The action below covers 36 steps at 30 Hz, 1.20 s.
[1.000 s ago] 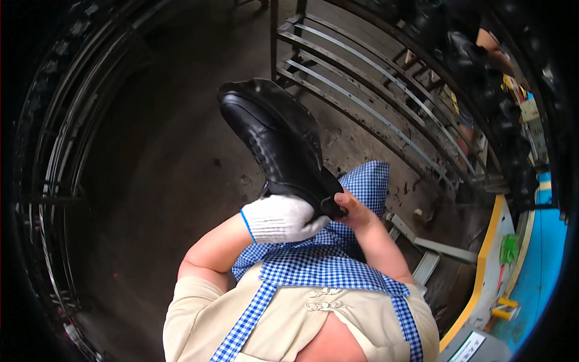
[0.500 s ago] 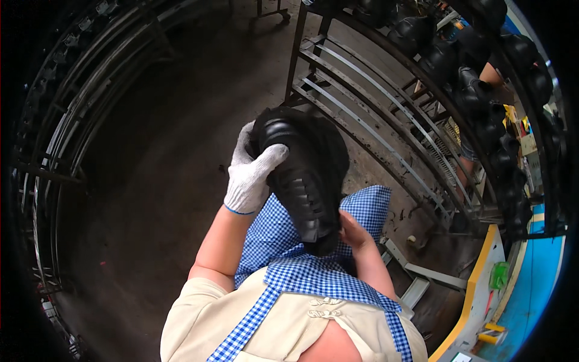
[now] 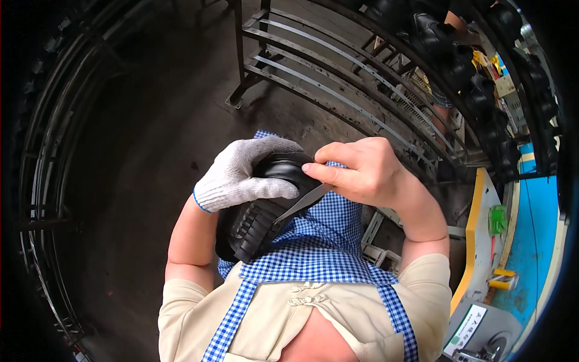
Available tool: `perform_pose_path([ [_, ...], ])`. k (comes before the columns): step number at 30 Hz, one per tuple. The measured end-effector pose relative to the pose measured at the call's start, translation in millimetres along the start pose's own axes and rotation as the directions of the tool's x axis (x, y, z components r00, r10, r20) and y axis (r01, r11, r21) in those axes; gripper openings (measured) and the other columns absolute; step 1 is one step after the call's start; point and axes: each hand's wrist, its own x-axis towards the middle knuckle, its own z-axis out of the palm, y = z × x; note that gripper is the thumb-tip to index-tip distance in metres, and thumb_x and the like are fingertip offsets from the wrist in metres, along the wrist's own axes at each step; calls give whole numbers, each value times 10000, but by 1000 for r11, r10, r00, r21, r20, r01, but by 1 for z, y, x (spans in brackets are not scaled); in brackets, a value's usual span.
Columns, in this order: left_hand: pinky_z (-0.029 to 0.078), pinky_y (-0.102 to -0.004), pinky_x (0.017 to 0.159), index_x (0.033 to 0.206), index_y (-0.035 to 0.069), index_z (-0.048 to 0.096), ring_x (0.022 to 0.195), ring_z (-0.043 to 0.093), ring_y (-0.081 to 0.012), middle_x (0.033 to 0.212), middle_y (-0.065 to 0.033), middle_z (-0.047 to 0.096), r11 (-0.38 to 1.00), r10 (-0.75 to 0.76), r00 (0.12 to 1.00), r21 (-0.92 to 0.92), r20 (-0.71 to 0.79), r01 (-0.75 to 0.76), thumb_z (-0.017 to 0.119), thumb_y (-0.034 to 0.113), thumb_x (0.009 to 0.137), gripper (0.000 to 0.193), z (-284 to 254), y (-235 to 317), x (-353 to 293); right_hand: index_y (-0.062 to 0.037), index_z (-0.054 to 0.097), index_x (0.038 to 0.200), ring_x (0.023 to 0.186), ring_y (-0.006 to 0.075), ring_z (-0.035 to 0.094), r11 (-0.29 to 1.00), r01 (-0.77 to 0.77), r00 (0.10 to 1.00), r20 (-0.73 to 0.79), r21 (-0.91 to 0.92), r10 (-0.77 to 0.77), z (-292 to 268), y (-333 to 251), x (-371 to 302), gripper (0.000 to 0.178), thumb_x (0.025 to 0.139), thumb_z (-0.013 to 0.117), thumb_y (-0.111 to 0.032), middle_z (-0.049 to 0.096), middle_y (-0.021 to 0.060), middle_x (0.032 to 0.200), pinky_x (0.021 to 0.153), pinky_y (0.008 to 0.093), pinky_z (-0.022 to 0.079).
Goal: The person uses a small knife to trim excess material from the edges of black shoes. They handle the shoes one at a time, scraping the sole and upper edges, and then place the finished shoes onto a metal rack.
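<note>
In my left hand (image 3: 244,175), which wears a white knitted glove, is a black boot (image 3: 250,232) with a ribbed, lugged section. The gloved fingers and thumb wrap round its rounded end, tilted over my lap. My bare right hand (image 3: 365,172) pinches a thin, pointed metal knife blade (image 3: 306,202); any handle is hidden by the fingers. The blade slants down to the left, its tip close to the boot's ribbed edge. Whether the tip touches the boot, I cannot tell.
A metal rack (image 3: 325,78) stands ahead and to the right, with several black boots (image 3: 458,66) on racks beyond. Another person's arm (image 3: 443,114) shows there. To my right are a yellow-edged bench (image 3: 473,235), a green object (image 3: 497,220) and a yellow roll (image 3: 503,279). More racks (image 3: 54,151) line the left.
The boot has come closer to my body and turned, my left hand still on it. My right hand has risen from the boot's lower end to its right side, and the blade now shows.
</note>
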Motion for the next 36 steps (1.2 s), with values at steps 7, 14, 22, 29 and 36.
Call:
perform_pose_path([
  [7, 533, -326, 856, 1164, -3, 654, 935, 686, -214, 1008, -122, 715, 992, 9, 997, 126, 81, -19, 878, 305, 681, 615, 11, -1, 6, -78, 566, 741, 613, 171, 642, 994, 49, 898, 440, -96, -2, -22, -11, 15, 75, 752, 633, -110, 544, 52, 777, 507, 294, 524],
  [14, 531, -318, 871, 1178, -9, 647, 941, 677, -188, 1029, -116, 713, 983, -54, 983, 180, 174, 22, 878, 266, 687, 608, 14, -10, 14, -64, 532, 724, 595, 222, 603, 996, -63, 914, 405, 66, 31, -2, -2, 3, 173, 643, 683, -91, 508, 58, 763, 511, 341, 505],
  [22, 511, -324, 917, 1172, -2, 659, 994, 660, -197, 1065, -116, 703, 997, -40, 978, -57, 205, 53, 899, 311, 634, 667, 14, -26, 18, -40, 574, 771, 589, 186, 583, 781, -363, 922, 318, 509, 221, 8, 20, -20, 144, 662, 667, -60, 583, 63, 763, 517, 300, 452],
  [29, 511, -333, 921, 1171, -19, 645, 981, 660, -218, 1085, -117, 684, 984, -50, 998, -168, 29, 55, 854, 220, 642, 617, 0, -11, 9, -58, 535, 787, 634, 53, 419, 330, -384, 884, 241, 862, 401, 46, 34, -77, 147, 771, 674, -101, 493, -21, 794, 550, 228, 342],
  [36, 578, -327, 763, 1174, -2, 580, 839, 658, -193, 1019, -100, 653, 675, -60, 745, -578, -664, -460, 696, 264, 872, 419, -66, -13, 37, -46, 512, 1348, 832, 122, 679, -392, -255, 793, 423, 884, 438, 188, 2, -112, 650, 875, 710, -445, 650, 106, 1120, 620, 222, 536],
])
